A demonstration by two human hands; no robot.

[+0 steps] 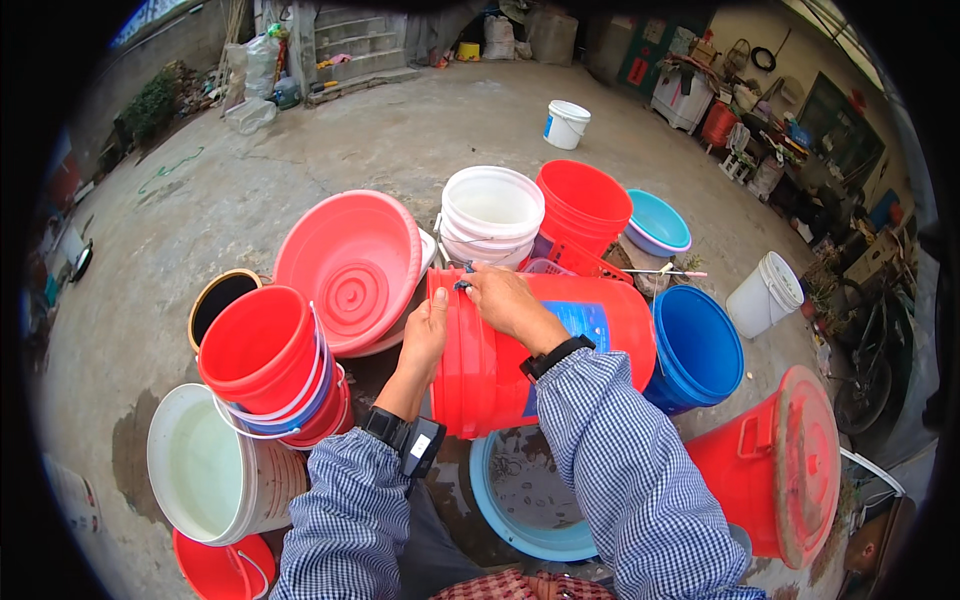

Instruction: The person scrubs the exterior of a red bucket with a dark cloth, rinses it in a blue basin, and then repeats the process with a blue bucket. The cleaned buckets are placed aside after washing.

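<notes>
A red plastic bucket (487, 360) with a blue label lies on its side in front of me, its rim end toward the left. My left hand (426, 330) grips that rim end, thumb up. At the upper edge of the same end, my right hand (504, 298) pinches a small dark piece, perhaps a cloth or scrubber (463, 285). Below the bucket is a light blue basin (484, 487) holding murky water. Stacked red buckets (259, 345) stand left of my hands, beside a white bucket of water (199, 457). The bucket's interior is hidden from view.
A large pink basin (352, 262) leans beyond my left hand. White buckets (491, 202), a red bucket (585, 199) and a blue bucket (697, 345) stand around the work spot. At right is a lidded red bin (780, 465). Farther off are a white bucket (566, 126) and concrete steps (360, 45).
</notes>
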